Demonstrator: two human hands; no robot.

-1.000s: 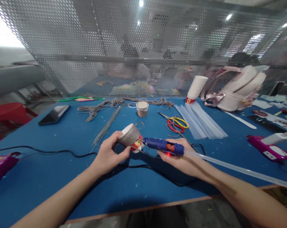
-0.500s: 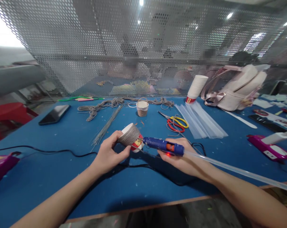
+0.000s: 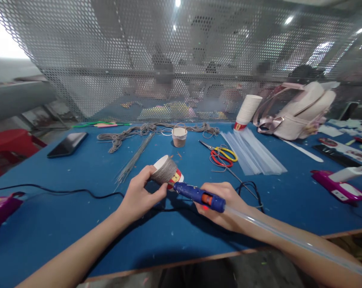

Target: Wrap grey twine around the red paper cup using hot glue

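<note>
A paper cup, wound with grey cord over its upper part, lies tilted in my left hand, thumb and fingers closed on it. Its red and white base is bare of cord. In my right hand is a blue glue gun, a long clear glue stick sticking out of its back and a red light glowing beneath. The gun's nozzle is at the cup's lower side, close to my left thumb; whether it touches is too small to tell.
Behind the cup stand a small basket-like cup, grey cord and scissors. Clear strips, stacked cups and a backpack are at right. A phone lies left; a black cable crosses the table.
The glue gun and my right hand have moved left and slightly down, bringing the nozzle lower on the cup. My left hand and the cup have barely moved.
</note>
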